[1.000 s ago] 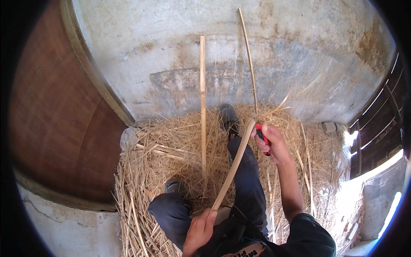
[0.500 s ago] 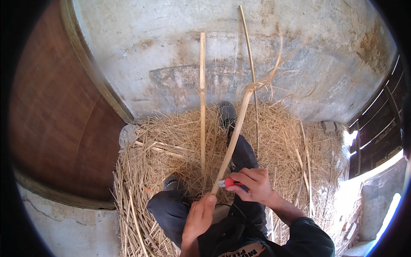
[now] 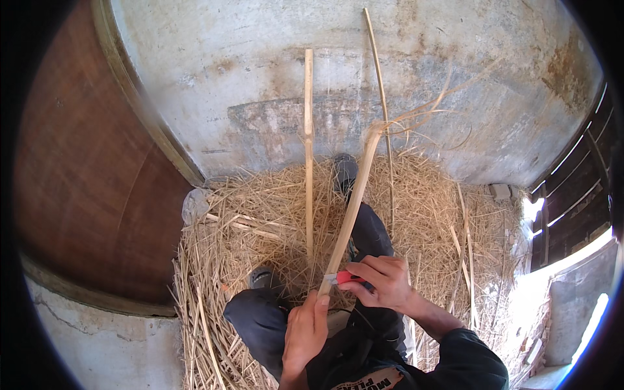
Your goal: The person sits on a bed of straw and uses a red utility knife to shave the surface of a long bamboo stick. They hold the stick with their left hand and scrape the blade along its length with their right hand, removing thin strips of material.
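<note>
My left hand (image 3: pixel 305 331) grips the near end of a long pale bamboo stick (image 3: pixel 354 201) that slants up and away over my legs. Its far end is frayed into thin curling shavings (image 3: pixel 416 120). My right hand (image 3: pixel 383 283) holds a red-handled knife (image 3: pixel 343 278), its blade pressed against the stick just above my left hand. I sit on a heap of straw-like shavings (image 3: pixel 260 221), one leg stretched out, the other bent.
Two more sticks lean on the stained concrete wall (image 3: pixel 455 58): a thick one (image 3: pixel 308 143) and a thin one (image 3: pixel 380 91). A brown wooden door (image 3: pixel 84 169) stands at left. Dark railings (image 3: pixel 572 195) are at right.
My right hand has drawn the knife back from the stick's far end down to just above my left hand. The stick's tip has risen and shows more curled shavings.
</note>
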The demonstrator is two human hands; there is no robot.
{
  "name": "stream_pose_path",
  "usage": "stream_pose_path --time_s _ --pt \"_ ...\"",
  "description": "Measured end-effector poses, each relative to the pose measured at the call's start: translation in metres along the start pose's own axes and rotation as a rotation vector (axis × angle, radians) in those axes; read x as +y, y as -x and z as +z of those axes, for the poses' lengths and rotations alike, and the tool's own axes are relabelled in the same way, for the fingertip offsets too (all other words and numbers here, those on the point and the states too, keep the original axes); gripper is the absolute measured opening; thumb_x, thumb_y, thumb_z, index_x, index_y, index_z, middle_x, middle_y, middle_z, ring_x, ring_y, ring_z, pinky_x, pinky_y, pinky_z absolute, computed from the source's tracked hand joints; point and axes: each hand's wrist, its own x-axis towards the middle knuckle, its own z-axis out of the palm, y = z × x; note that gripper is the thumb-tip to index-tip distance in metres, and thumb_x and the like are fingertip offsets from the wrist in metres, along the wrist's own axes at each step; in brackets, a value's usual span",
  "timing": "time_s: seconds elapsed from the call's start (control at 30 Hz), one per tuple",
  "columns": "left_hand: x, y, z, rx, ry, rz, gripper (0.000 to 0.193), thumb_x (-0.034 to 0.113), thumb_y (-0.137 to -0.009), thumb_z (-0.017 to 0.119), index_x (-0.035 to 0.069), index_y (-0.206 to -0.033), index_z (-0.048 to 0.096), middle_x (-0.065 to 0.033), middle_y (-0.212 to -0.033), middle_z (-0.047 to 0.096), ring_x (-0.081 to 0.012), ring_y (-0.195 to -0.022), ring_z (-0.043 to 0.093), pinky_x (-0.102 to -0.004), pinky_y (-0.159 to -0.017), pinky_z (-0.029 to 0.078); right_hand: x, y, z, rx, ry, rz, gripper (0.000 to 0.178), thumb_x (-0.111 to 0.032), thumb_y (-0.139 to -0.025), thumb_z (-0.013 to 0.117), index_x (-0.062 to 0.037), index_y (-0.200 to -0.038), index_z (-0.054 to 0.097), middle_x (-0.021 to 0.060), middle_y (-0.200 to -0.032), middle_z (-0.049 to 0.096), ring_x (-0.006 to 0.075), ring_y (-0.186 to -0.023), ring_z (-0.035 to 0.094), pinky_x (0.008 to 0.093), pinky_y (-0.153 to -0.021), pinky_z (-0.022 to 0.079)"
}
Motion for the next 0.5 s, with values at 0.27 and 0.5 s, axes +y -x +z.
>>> stream_pose_path --time_s 0.27,0.5 --pt "0.0063 0.0022 0.0000 0.025 -0.045 -0.014 0.032 0.029 -0.114 0.047 0.001 -0.103 0.058 -0.0288 -0.075 0.062 -0.0539 -0.077 0.063 -0.0617 -0.070 0.045 0.0017 -0.0023 -0.0022 0.011 0.033 -0.013 0.037 -0.034 -0.077 0.092 -0.0091 -0.100 0.078 -0.0002 -0.072 0.065 0.0181 -0.053 0.062 0.0311 -0.049 0.049" --pt "0.0054 0.0034 -0.0003 0.013 -0.040 -0.025 0.032 0.029 -0.114 0.047 0.001 -0.103 0.057 -0.0271 -0.073 0.062 -0.0536 -0.075 0.063 -0.0614 -0.068 0.046 0.0045 -0.0021 -0.0042 0.024 0.088 -0.030 0.036 -0.038 -0.078 0.091 -0.0132 -0.101 0.079 -0.0025 -0.075 0.064 0.0165 -0.055 0.062 0.0294 -0.052 0.050"
